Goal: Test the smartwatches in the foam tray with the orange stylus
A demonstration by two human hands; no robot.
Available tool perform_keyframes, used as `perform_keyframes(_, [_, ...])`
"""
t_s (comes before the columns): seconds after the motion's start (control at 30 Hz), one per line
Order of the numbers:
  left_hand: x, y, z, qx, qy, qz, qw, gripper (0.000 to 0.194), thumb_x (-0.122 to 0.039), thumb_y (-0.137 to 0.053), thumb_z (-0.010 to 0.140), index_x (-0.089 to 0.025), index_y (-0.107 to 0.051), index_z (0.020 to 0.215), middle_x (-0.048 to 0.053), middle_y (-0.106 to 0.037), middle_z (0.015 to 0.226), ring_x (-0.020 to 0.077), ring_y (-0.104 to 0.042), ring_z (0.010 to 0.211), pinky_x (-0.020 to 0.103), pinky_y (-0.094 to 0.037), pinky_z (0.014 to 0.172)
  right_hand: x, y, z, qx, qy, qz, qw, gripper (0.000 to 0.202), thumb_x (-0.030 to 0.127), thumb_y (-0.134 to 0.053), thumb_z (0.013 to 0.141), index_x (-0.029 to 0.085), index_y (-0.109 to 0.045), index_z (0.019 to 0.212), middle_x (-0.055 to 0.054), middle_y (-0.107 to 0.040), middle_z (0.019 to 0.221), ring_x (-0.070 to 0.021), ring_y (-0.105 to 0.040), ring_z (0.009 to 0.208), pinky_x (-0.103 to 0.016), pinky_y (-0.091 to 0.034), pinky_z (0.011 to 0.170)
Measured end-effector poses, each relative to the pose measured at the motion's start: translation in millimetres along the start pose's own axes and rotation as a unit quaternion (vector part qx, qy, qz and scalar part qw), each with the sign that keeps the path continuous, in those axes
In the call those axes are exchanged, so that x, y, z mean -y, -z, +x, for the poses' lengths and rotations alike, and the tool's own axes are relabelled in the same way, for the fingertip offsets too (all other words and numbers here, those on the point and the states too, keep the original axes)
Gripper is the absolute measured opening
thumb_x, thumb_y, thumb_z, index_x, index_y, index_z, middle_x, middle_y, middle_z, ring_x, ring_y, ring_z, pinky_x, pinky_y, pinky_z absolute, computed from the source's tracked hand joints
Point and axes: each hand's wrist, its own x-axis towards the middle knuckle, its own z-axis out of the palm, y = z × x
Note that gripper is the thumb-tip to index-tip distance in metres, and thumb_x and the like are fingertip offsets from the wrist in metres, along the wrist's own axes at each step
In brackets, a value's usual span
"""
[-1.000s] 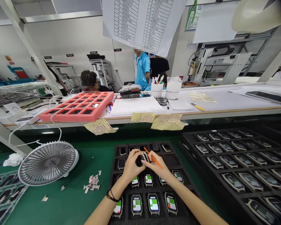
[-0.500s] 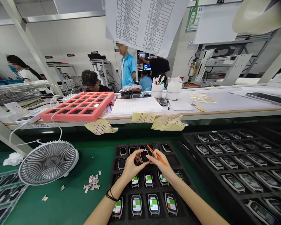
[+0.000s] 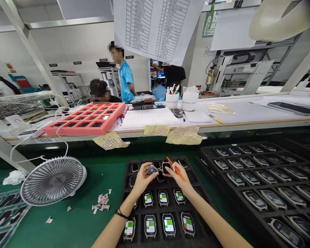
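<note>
Above the back rows of a black foam tray (image 3: 155,209), my left hand (image 3: 142,175) pinches a smartwatch (image 3: 152,169) whose upturned face looks grey and shiny. My right hand (image 3: 180,175) is closed around a slim orange stick-like tool (image 3: 176,168), slanting up past the fingers. Its fingertips also touch a dark-screened smartwatch (image 3: 166,167); whether they grip it or it rests in the tray, I cannot tell. Another dark watch (image 3: 160,176) lies between the hands. In the front rows, several watches (image 3: 168,224) show lit green-and-white screens, one (image 3: 188,224) with red too.
A bigger black tray of watches (image 3: 251,179) stands at right. On the left are a grey fan (image 3: 54,181), small loose tabs (image 3: 101,203) and a clear tray (image 3: 5,220). A shelf behind holds a pink foam tray (image 3: 85,129) and pen cup (image 3: 172,101). Co-workers are beyond.
My hands have parted slightly: both were on one dark-screened watch, and now the left holds a shiny-faced watch to the left. The orange tool stays in my right hand. A co-worker in blue moved left.
</note>
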Motion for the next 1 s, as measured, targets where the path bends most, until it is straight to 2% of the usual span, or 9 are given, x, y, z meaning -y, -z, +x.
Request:
perform_keyframes(0.13, [1,-0.3,3,0.028,0.010,0.015,0.999,0.039,-0.043,-0.061,0.080,-0.017,-0.056,0.107,0.004,-0.064,0.087,0.0141,-0.062,0.067,0.023,-0.050,0.052,-2,24,8,-0.041,0.071,-0.125,0.989,0.049,0.059,-0.066,0.069,0.024,-0.034,0.060,0.006,-0.039,0.059,-0.0136,-0.048,0.055,-0.033,-0.055,0.055])
perform_keyframes(0.23, [-4,-9.6,7,0.059,-0.030,0.076,0.995,0.030,-0.036,-0.051,0.088,-0.019,-0.056,0.112,0.006,-0.066,0.095,0.0134,-0.062,0.066,0.025,-0.052,0.059,-3,52,8,-0.058,0.107,-0.277,0.953,0.045,0.057,-0.061,0.075,0.024,-0.034,0.059,0.006,-0.038,0.055,-0.0135,-0.044,0.051,-0.029,-0.047,0.052])
perform_keyframes(0.37, [-11,-40.9,18,0.125,-0.093,0.210,0.965,0.030,-0.020,-0.052,0.087,-0.020,-0.052,0.117,0.004,-0.068,0.092,0.0157,-0.064,0.071,0.026,-0.050,0.064,-9,80,-2,-0.072,0.143,-0.407,0.899,0.040,0.054,-0.050,0.080,0.025,-0.031,0.060,0.007,-0.035,0.052,-0.0126,-0.036,0.045,-0.026,-0.036,0.048])
perform_keyframes(0.47, [-8,-68.7,25,0.151,-0.107,0.278,0.943,0.021,-0.017,-0.051,0.088,-0.018,-0.056,0.108,0.001,-0.067,0.076,0.0175,-0.064,0.068,0.026,-0.049,0.062,-15,87,-9,-0.078,0.143,-0.430,0.888,0.043,0.058,-0.049,0.079,0.026,-0.028,0.059,0.008,-0.030,0.049,-0.0123,-0.033,0.041,-0.026,-0.032,0.045])
perform_keyframes(0.6, [-3,-85.9,25,0.148,-0.132,0.326,0.924,0.015,-0.012,-0.049,0.087,-0.018,-0.062,0.092,0.007,-0.068,0.090,0.0243,-0.063,0.089,0.036,-0.047,0.077,-11,91,-12,-0.074,0.142,-0.442,0.883,0.046,0.064,-0.047,0.078,0.026,-0.029,0.059,0.006,-0.036,0.049,-0.0144,-0.039,0.041,-0.028,-0.035,0.046])
perform_keyframes(0.77, [-32,-48.3,12,0.110,-0.139,0.410,0.895,0.019,-0.013,-0.051,0.085,-0.017,-0.060,0.102,0.014,-0.060,0.115,0.0320,-0.054,0.110,0.045,-0.040,0.088,19,70,-23,-0.078,0.124,-0.397,0.906,0.042,0.056,-0.036,0.090,0.024,-0.046,0.065,-0.002,-0.058,0.061,-0.0200,-0.059,0.057,-0.030,-0.044,0.057])
perform_keyframes(0.83, [-48,-18.6,1,0.083,-0.076,0.532,0.839,0.017,-0.019,-0.044,0.091,-0.016,-0.060,0.097,0.012,-0.066,0.101,0.0286,-0.061,0.098,0.040,-0.043,0.083,28,45,-29,-0.016,0.080,-0.338,0.938,0.044,0.054,-0.031,0.093,0.022,-0.052,0.072,-0.004,-0.064,0.068,-0.0195,-0.063,0.062,-0.028,-0.047,0.059])
perform_keyframes(0.9, [-61,10.8,-13,0.064,-0.026,0.571,0.818,0.023,-0.016,-0.037,0.093,-0.013,-0.060,0.089,0.014,-0.068,0.085,0.0280,-0.066,0.084,0.040,-0.045,0.078,30,14,-35,0.089,0.035,-0.297,0.950,0.045,0.053,-0.028,0.095,0.021,-0.052,0.072,-0.003,-0.065,0.068,-0.0172,-0.064,0.057,-0.027,-0.047,0.056])
perform_keyframes(1.0, [-66,41.0,-42,0.077,0.077,0.648,0.754,0.026,-0.017,-0.033,0.094,-0.009,-0.058,0.094,0.017,-0.068,0.078,0.0308,-0.068,0.078,0.041,-0.048,0.072,23,-31,-43,0.203,0.018,-0.367,0.908,0.040,0.042,-0.029,0.098,0.020,-0.050,0.071,-0.004,-0.064,0.068,-0.0186,-0.065,0.061,-0.026,-0.045,0.058])
